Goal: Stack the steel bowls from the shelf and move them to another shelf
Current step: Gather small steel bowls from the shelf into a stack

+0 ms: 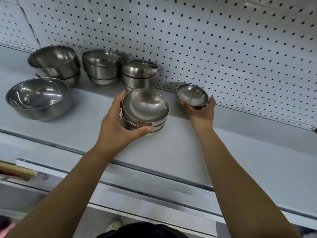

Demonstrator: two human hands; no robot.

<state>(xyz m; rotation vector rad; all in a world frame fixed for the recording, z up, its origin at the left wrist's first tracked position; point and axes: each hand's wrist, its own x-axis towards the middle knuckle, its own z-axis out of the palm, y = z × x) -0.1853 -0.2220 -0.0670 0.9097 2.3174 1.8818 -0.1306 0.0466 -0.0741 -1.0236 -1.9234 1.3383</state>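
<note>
A short stack of shallow steel bowls (145,109) sits on the white shelf (180,148) in the middle. My left hand (118,124) grips its left side, thumb curled along the front and fingers round the back. To the right, my right hand (201,112) holds a single small steel bowl (192,95) from below, tilted toward me, close to the pegboard back wall. The small bowl is apart from the stack.
Behind the stack stand three more stacks of steel bowls (139,74), (103,66), (56,60), and a large single bowl (36,98) at the left. A white pegboard wall (223,40) backs the shelf. Lower shelves (154,200) show beneath its front edge.
</note>
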